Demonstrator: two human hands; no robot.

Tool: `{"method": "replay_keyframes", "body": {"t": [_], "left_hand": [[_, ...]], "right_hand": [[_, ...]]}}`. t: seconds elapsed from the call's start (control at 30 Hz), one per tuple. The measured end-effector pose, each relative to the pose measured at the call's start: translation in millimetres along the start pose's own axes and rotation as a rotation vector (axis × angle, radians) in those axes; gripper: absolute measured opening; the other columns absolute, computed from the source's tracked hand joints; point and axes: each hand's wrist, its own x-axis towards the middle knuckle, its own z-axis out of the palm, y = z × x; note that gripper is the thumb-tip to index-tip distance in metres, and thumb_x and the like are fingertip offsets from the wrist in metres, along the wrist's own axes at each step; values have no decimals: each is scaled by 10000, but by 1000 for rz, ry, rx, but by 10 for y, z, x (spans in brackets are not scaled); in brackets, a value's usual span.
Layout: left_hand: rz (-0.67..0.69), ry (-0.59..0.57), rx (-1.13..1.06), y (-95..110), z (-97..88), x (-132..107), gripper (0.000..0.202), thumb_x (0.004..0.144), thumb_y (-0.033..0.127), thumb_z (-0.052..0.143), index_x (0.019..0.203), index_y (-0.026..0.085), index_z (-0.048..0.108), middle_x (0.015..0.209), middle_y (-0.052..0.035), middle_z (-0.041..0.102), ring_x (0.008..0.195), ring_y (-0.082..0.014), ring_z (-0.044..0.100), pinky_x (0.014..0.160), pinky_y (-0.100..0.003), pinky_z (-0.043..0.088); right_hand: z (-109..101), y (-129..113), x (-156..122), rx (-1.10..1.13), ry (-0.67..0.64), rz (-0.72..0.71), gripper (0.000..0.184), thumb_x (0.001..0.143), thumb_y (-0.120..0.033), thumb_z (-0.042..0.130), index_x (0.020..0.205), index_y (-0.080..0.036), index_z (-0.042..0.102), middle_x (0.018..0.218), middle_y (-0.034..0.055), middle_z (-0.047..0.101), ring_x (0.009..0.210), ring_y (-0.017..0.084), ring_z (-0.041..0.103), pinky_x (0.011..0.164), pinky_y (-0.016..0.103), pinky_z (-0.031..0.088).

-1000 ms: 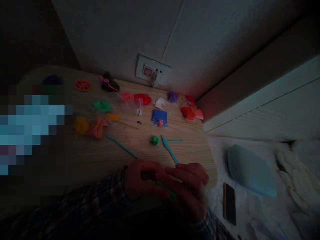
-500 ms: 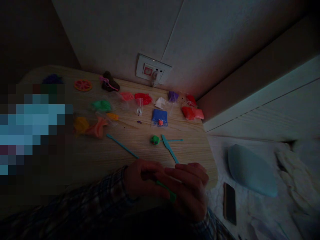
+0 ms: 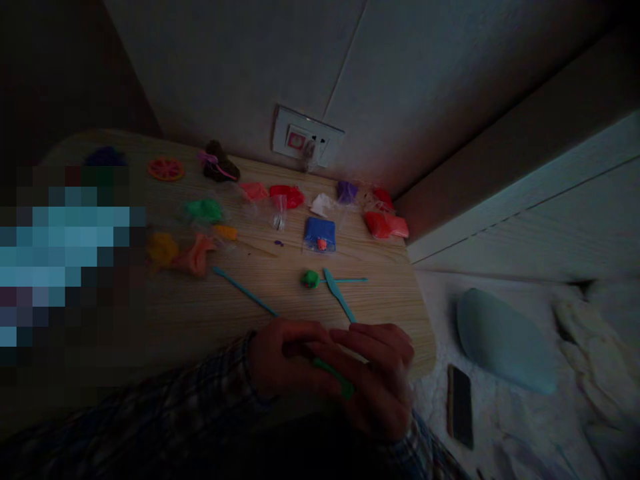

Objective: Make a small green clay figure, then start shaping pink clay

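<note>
Between the curled left hand (image 3: 295, 357) and right hand (image 3: 380, 380), whose fingers are brought together, a green strip (image 3: 334, 379) is held; by which hand it is pinched cannot be told. Just beyond, a teal knife (image 3: 338, 293) and a thin teal stick (image 3: 245, 291) are laid on the desk (image 3: 390, 293). Farther out, a green lump (image 3: 311, 279) and a blue packet (image 3: 320, 230) are placed.

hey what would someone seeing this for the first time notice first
Likely the pale blue blocky patch at the left edge, though what it covers can't be told. Then perhaps the blue packet on the table, in front of the wall socket, with a small orange lump at its near edge. Nearest the viewer, the left hand and right hand meet, a green strip showing between them.
</note>
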Motion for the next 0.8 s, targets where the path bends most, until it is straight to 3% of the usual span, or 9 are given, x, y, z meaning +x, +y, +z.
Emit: {"method": "replay_keyframes", "body": {"t": [0.43,0.8], "left_hand": [[-22,-8,-55,30,3,-10,202,507,137,718,655,136,580,627,56,537,669,-103,511,679,-212,426],[2,-75,-53,-93,-43,30,224,519,171,729,661,138,559,641,53,515,664,-98,495,657,-205,423]], "right_hand": [[5,13,-14,0,17,2,263,927,-249,396,961,-159,641,956,36,578,907,175,512,764,344,378],[-5,9,9,-11,28,-4,240,923,-234,416,924,-168,647,915,20,587,876,162,523,772,340,357]]}}
